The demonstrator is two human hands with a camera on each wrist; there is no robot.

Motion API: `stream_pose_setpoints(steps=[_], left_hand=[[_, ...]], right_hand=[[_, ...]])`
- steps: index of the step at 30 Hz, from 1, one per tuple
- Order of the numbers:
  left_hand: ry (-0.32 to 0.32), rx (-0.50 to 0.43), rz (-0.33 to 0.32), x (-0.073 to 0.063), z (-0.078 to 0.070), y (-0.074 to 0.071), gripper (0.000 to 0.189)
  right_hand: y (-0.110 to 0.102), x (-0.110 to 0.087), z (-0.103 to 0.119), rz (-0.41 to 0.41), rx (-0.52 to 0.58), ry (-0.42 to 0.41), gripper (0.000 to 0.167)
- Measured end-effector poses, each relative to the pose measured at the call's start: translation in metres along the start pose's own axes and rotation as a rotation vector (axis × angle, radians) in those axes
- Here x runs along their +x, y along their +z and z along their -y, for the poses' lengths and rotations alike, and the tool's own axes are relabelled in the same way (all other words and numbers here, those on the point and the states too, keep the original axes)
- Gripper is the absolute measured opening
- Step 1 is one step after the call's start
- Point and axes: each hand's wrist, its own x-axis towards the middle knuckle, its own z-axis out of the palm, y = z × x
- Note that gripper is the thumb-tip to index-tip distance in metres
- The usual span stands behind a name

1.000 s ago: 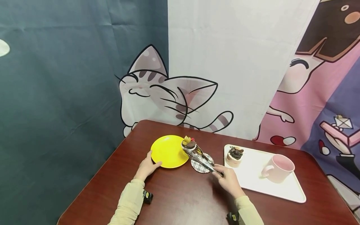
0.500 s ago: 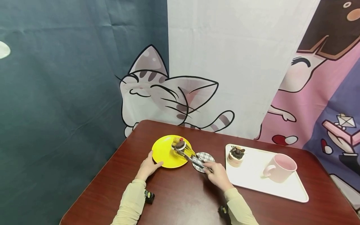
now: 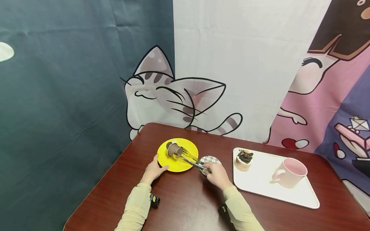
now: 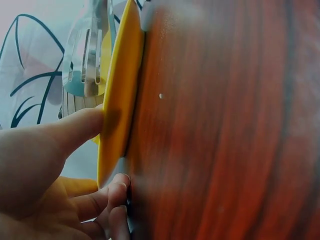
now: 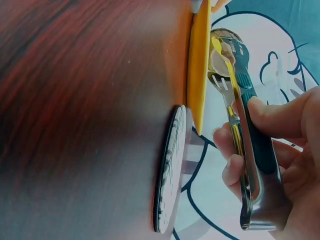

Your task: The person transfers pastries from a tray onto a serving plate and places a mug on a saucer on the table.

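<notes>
Left hand pinches the plate, likely to steady it! Right hand squeezes the tongs, probably to control that sideways-tipped cake.

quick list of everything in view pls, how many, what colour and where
Wood-grained table: 1, reddish brown, across the lower view
Round plate: 1, yellow, table's left side
Small cylindrical cake: 1, brown, tipped sideways at the plate
Fork-ended metal tongs: 1, silver, reaching the brown cake
Round plaid coaster: 1, white with dark lines, right of the plate
Rectangular tray: 1, white, table's right side
Small round cake: 1, pale with dark topping, tray's far left
Handled mug: 1, pink, tray's right half
Printed cartoon backdrop: at least 1, multicoloured, behind the table
Sleeves: 2, pale khaki, forearms
Wrist devices: 2, black, by the cuffs
Left hand: 1, bare, holding the plate's rim
Right hand: 1, bare, gripping the tongs
</notes>
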Motion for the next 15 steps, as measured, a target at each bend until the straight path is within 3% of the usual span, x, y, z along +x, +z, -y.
stream_pose_setpoints(steps=[8,15], left_hand=[[0.009,0.006,-0.002,0.000,-0.001,-0.001,0.088],[0.022,-0.004,-0.003,-0.001,-0.001,-0.002,0.087]], right_hand=[[-0.018,0.001,0.003,0.084,-0.019,0.062,0.011],[-0.047,0.008,0.016,0.079,-0.081,0.051,0.010]])
